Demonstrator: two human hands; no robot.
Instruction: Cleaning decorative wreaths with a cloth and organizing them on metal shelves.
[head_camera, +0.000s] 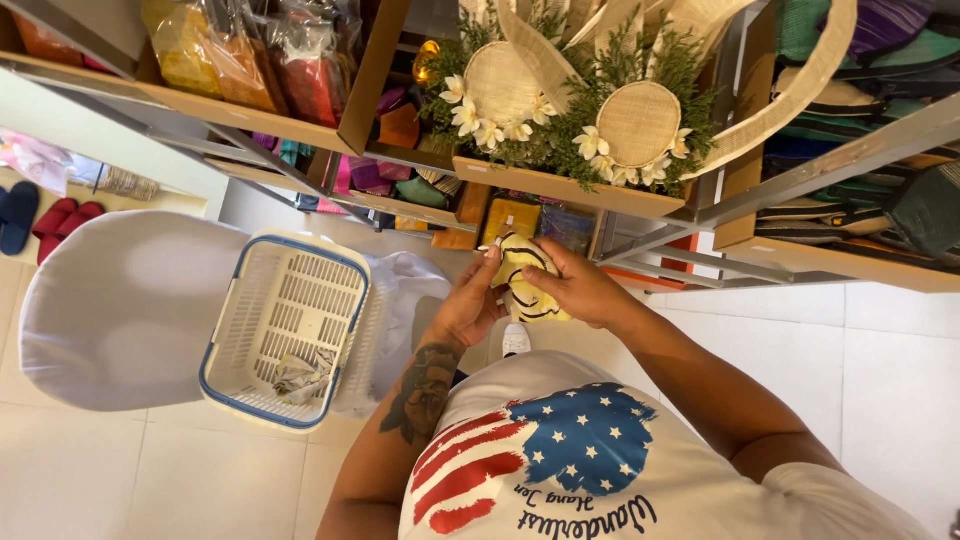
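Note:
Both my hands hold a small yellow item with dark curved markings (527, 287), held in front of my chest, just below the wooden shelf edge. My left hand (470, 305) grips its left side, with a fingertip up at its top corner. My right hand (580, 287) wraps over its right side from above. My left forearm bears a dark tattoo.
A white plastic basket with a blue rim (228, 318) rests on a white covered chair (120, 310) at my left, with a crumpled wrapped piece (300, 377) inside. Wooden shelves carry woven fans with white flowers (570, 110), bagged goods (240, 55) and folded woven items (880, 110). Slippers (45, 218) lie far left.

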